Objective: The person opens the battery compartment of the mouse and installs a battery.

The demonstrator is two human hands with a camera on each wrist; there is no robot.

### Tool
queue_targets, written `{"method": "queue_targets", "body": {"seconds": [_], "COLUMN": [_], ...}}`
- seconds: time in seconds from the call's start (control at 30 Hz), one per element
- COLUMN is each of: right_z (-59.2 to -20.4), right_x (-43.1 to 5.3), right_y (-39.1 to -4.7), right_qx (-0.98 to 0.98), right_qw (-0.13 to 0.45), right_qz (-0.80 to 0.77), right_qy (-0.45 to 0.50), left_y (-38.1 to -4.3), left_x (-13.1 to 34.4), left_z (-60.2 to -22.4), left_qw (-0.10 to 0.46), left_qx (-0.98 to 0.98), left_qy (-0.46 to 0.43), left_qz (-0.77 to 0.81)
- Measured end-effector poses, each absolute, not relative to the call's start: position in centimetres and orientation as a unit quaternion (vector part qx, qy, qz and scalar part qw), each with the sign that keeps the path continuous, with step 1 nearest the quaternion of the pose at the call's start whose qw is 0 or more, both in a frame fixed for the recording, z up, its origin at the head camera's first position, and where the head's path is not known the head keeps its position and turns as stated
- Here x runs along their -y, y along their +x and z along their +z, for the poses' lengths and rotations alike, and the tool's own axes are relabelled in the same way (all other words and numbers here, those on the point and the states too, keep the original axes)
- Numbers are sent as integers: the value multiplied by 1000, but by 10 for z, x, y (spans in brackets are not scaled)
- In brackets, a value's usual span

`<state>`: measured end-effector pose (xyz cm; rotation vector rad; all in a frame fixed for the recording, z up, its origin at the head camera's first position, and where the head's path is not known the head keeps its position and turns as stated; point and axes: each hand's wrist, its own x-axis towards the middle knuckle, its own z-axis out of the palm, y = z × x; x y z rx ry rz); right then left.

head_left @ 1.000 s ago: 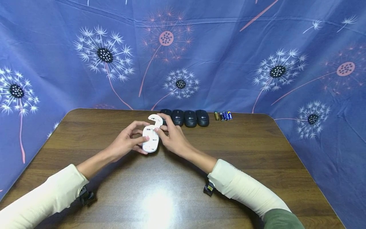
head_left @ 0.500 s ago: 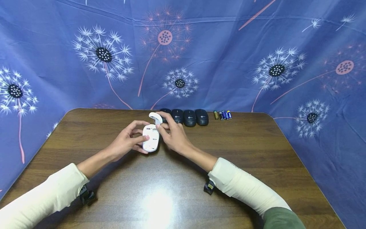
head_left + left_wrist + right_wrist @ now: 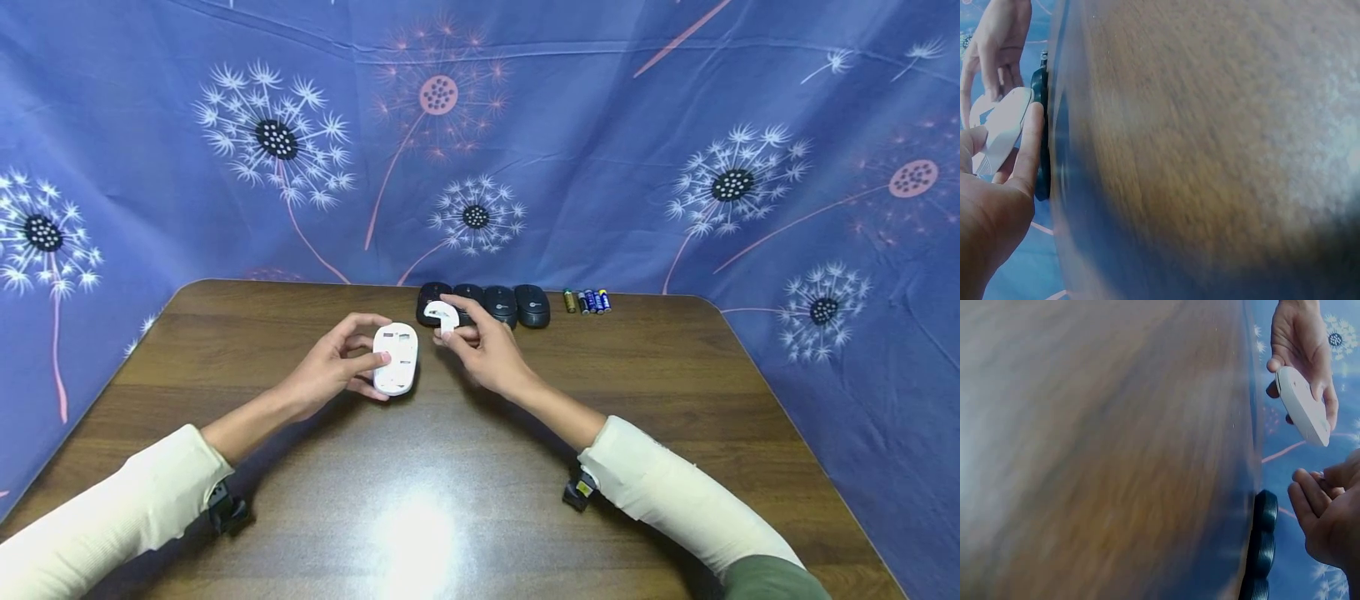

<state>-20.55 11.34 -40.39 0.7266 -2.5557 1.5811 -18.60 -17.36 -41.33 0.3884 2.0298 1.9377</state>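
Observation:
My left hand (image 3: 337,362) grips a white computer mouse (image 3: 397,375) by its side, thumb on its underside, which faces up and shows an uncovered battery compartment. In the right wrist view the same mouse (image 3: 1302,406) hangs tilted in the left hand's fingers. Just to the right, my right hand (image 3: 483,350) pinches a white battery cover (image 3: 442,314), curved at the top with a narrow tongue below. A gap separates cover and mouse. From the right wrist, the right hand (image 3: 1332,515) shows its curled fingers, and the cover is hidden there.
Several black mice (image 3: 532,306) stand in a row at the table's back edge, partly behind the right hand. To their right lie several batteries (image 3: 592,302), one gold and others blue. A patterned blue cloth (image 3: 585,167) hangs behind the wooden table (image 3: 525,533).
The cover, first seen at the mouse's top end, has tilted up and come away to the right in my right hand. My left hand keeps the mouse in nearly the same place.

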Motion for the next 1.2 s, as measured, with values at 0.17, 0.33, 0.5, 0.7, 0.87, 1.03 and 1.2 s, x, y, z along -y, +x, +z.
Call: {"method": "queue_targets", "body": {"seconds": [0.17,0.33,0.5,0.7,0.87,1.03,1.2], "right_z": [-403,-400,-398,-397,-396,-397,-398], "right_x": [-131,-149,-165,-182,-193,-201,-208], "right_y": [-202,-197,-196,-195,-193,-194,-199], "right_qx": [817,812,811,819,812,817,840], "right_qw": [-34,-90,-129,-172,-205,-220,-208], "right_qz": [531,538,534,506,500,484,447], "right_qy": [220,209,202,210,221,223,227], "left_y": [-185,-186,-186,-185,-185,-185,-185], "left_x": [174,174,175,175,175,176,177], "left_z": [-413,-413,-414,-415,-415,-415,-415], "left_qw": [154,156,161,163,164,163,164], "left_qx": [-707,-704,-702,-702,-703,-705,-703], "left_qy": [136,137,133,134,130,126,124], "left_qz": [676,679,680,681,680,679,680]}}
